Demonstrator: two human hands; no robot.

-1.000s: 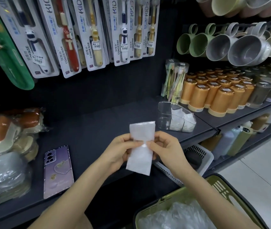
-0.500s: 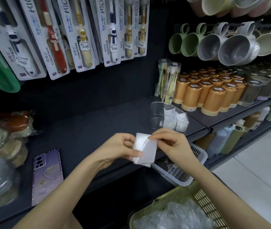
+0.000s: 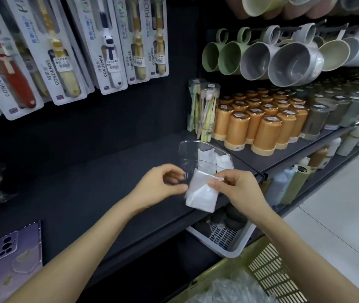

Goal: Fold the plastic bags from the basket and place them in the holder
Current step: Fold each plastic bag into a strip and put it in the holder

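A folded white plastic bag [image 3: 200,192] hangs between my hands above the front edge of the dark shelf. My right hand [image 3: 235,189] pinches its upper right corner. My left hand [image 3: 163,182] has curled fingers at the bag's left edge and pinches it there. Just behind the bag stands the clear plastic holder [image 3: 187,149] with folded white bags [image 3: 215,160] inside. At the bottom right is the yellow-green basket [image 3: 268,272], holding a heap of crumpled clear bags [image 3: 233,289].
A purple phone [image 3: 18,254] lies on the dark shelf [image 3: 86,182] at the left. A white basket [image 3: 229,239] sits on the lower shelf under my hands. Orange containers [image 3: 261,127] and hanging mugs [image 3: 283,62] fill the right; toothbrush packs [image 3: 108,51] hang above.
The long strip of bag has been folded in half into a short packet. Both hands have carried it up and right, close to the clear holder.
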